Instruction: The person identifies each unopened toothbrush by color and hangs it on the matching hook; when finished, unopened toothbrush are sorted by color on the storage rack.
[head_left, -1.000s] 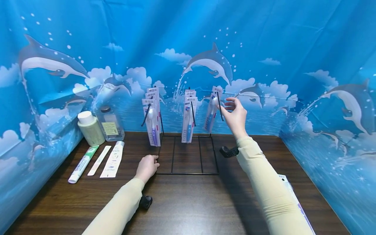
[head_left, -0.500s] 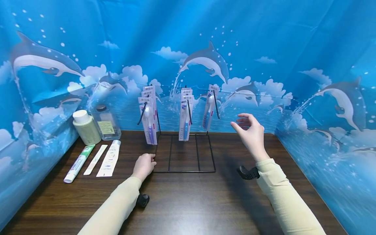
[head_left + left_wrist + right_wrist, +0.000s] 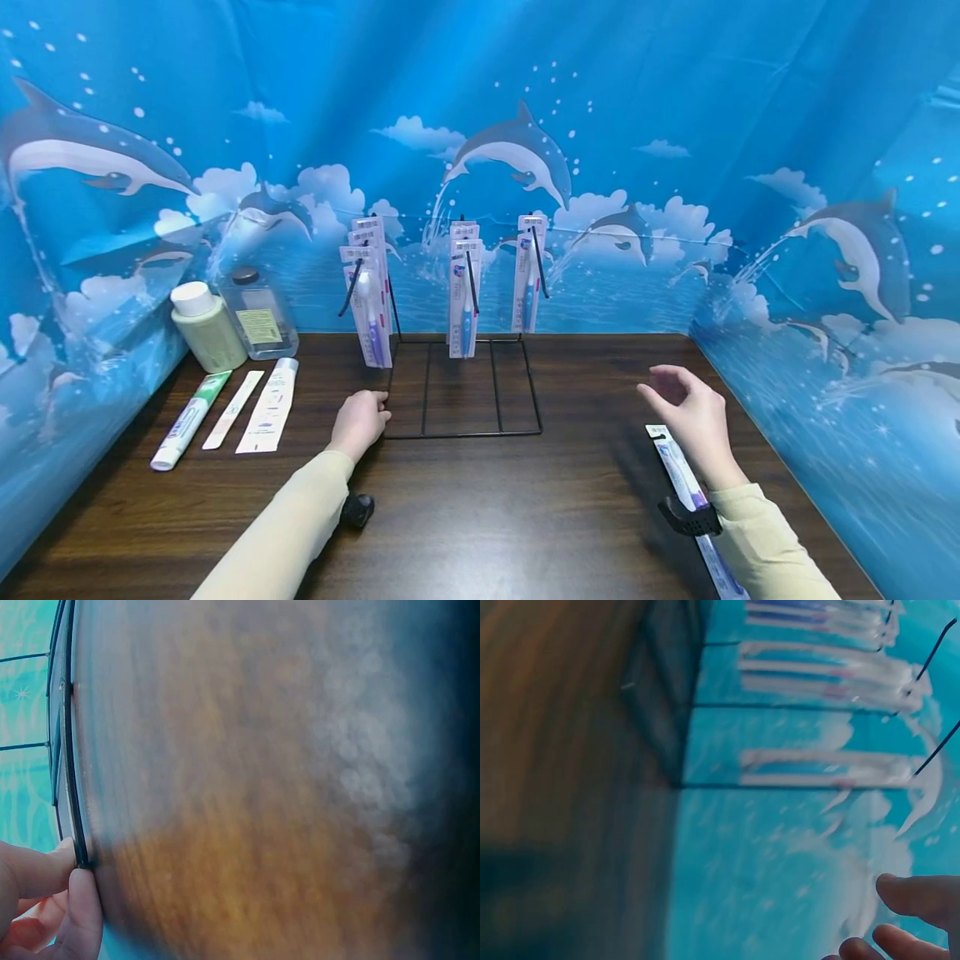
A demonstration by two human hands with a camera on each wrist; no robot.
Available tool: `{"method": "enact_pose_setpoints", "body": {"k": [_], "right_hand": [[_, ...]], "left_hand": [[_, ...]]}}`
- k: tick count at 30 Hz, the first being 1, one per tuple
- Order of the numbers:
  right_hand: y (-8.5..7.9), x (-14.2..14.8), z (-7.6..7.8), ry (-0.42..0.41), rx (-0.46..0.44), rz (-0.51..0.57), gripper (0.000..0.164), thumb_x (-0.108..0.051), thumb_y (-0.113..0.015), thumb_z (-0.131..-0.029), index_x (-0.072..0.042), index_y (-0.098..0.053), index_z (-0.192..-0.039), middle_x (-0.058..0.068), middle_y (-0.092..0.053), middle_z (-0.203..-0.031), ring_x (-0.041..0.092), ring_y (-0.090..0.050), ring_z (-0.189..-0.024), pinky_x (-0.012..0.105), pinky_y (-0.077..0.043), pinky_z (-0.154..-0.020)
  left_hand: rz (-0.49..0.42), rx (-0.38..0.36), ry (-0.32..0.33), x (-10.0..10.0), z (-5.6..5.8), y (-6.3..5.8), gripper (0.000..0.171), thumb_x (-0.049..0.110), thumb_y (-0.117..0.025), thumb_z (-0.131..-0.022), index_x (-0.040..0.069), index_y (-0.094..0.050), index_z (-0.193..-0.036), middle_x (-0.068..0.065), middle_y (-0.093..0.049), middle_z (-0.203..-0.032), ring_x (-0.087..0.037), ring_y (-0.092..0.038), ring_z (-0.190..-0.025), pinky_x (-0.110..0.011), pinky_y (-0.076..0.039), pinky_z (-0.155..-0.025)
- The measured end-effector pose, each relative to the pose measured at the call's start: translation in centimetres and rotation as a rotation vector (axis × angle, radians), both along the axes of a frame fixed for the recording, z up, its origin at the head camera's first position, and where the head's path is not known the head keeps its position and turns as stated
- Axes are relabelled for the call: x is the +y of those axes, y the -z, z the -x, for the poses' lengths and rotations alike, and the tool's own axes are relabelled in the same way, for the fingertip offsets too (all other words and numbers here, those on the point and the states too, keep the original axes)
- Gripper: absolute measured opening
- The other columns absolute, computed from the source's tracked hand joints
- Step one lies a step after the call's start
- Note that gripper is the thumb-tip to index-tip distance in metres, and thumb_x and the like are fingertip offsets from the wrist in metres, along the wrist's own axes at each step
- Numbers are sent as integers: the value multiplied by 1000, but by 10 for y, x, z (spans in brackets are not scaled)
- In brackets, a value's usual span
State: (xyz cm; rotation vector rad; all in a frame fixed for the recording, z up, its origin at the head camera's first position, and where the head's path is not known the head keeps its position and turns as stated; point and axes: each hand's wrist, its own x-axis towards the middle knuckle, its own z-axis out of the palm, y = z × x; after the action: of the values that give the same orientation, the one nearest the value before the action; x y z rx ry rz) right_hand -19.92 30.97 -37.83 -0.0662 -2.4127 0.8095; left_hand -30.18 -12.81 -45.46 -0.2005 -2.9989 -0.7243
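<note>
My left hand (image 3: 358,423) pinches the front left corner of a black wire display rack (image 3: 462,435). The left wrist view has thumb and finger on the dark wire (image 3: 70,765). From the rack's hooks hang packaged toothbrushes: several purple ones (image 3: 375,346) on the left, a group with a blue one in front (image 3: 456,292) in the middle, and a single blue one (image 3: 521,283) on the right. My right hand (image 3: 697,421), fingers spread and bent around nothing, is over another packaged toothbrush (image 3: 677,467) on the table. Its fingers (image 3: 922,896) hold nothing in the right wrist view.
On the left of the dark wooden table (image 3: 480,517) lie a green-and-white toothpaste tube (image 3: 187,425), a narrow white strip (image 3: 232,412) and a white tube (image 3: 272,408). Behind them stand a green bottle (image 3: 213,337) and a clear bottle (image 3: 281,333). A dolphin-print curtain (image 3: 600,83) encloses the table.
My right hand has left the toothbrush on the right hook and moved right and down toward the toothbrush on the table. That hanging pack now hangs straighter. My left hand stays on the rack.
</note>
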Motion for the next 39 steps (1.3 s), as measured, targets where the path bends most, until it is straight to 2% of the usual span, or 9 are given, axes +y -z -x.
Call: {"method": "enact_pose_setpoints", "body": {"k": [3,10,16,20,22,29,39], "right_hand": [[13,12,-9,25,-47,-36,29,-24,-74,-82,-5,-69,-104,11,-72,-91,26,-66,-79,20,-44,-65],[32,32,-22,37,-205,-90,32,-20,-74,-81,3,-69,-103,18,-71,-88,32,-68,-78,41,-51,-66],[43,46,-23,32,-403,-129,36,-21,-71,-82,9,-68,-100,23,-69,-90,36,-66,-80,45,-51,-67],[46,52,-22,34,-489,-140,36,-23,-71,-81,11,-69,-95,26,-68,-93,40,-65,-82,47,-50,-68],[48,54,-21,40,-511,-138,35,-24,-71,-80,10,-69,-91,25,-69,-89,39,-64,-80,47,-49,-68],[56,58,-19,42,-574,-130,25,-19,-73,-76,5,-68,-76,13,-65,-70,23,-55,-63,35,-43,-55],[54,55,-20,80,-594,-134,19,-19,-66,-76,0,-67,-74,6,-60,-65,21,-51,-59,33,-39,-51]], "left_hand": [[-3,5,0,-1,0,0,36,5,-65,-85,-7,-62,-119,-15,-68,-93,-33,-62,-94,-47,-48,-84],[-6,3,-5,-2,1,1,36,5,-65,-85,-7,-62,-119,-14,-68,-92,-33,-63,-93,-46,-48,-84],[-9,-9,-5,-2,0,1,36,5,-65,-85,-7,-62,-119,-13,-67,-90,-31,-62,-91,-46,-48,-83],[-5,-19,-4,-2,-1,1,35,5,-65,-86,-7,-62,-119,-12,-66,-88,-30,-62,-89,-46,-49,-82],[-4,-15,0,-2,-1,1,35,5,-65,-86,-7,-62,-119,-13,-67,-89,-31,-62,-91,-46,-49,-82],[-7,-17,-2,-1,1,1,36,5,-65,-86,-7,-62,-120,-15,-68,-93,-33,-62,-94,-46,-48,-84],[-13,-11,-4,0,1,0,35,4,-65,-86,-7,-62,-119,-17,-69,-97,-34,-63,-97,-46,-48,-85]]}}
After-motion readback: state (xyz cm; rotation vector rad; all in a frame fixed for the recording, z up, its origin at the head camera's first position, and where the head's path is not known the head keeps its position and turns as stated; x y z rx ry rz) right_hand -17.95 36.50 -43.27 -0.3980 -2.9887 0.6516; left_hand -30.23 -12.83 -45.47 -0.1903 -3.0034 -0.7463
